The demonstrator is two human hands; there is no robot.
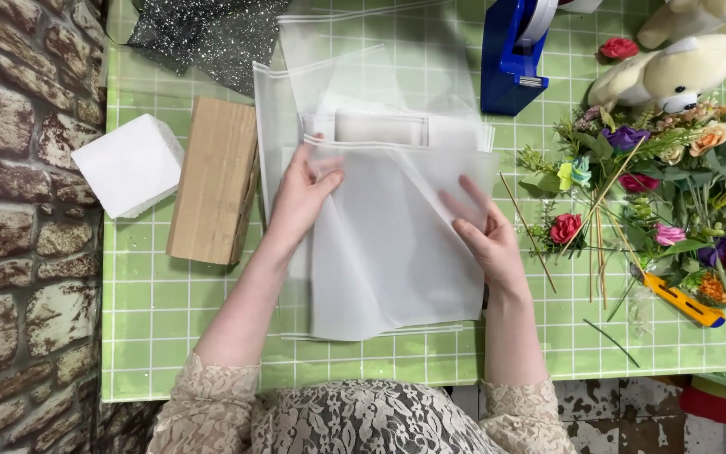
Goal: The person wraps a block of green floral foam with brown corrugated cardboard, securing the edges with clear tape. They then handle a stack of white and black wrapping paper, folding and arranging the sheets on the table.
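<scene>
Left hand: my left hand (pixel 304 189) lies on the translucent white sheets (pixel 388 244), fingers loosely spread and curled at the tips, thumb out toward three o'clock; it seems to pinch the top edge of the upper sheet, though I cannot tell for sure.
Right hand: my right hand (pixel 485 231) rests flat on the same sheets near their right edge, fingers fairly wide and pointing to eleven o'clock, gripping nothing.
Sheets: they lie stacked on the green checked table (pixel 153 311), directly under and between both hands, running down toward six o'clock to just short of the table's edge.
Upper layers: more clear sheets fan out at twelve o'clock from my hands, one with a folded band across it.
At nine o'clock of my left hand: a wooden block (pixel 216 181), and beyond it a white foam cube (pixel 128 164).
At twelve to one o'clock: a blue tape dispenser (pixel 510 63).
At three o'clock of my right hand: a heap of artificial flowers (pixel 665 193) with thin wooden sticks (pixel 527 231), and a yellow utility knife (pixel 682 301) at four o'clock.
Far corner at one o'clock: a cream plush bear (pixel 674 71).
</scene>
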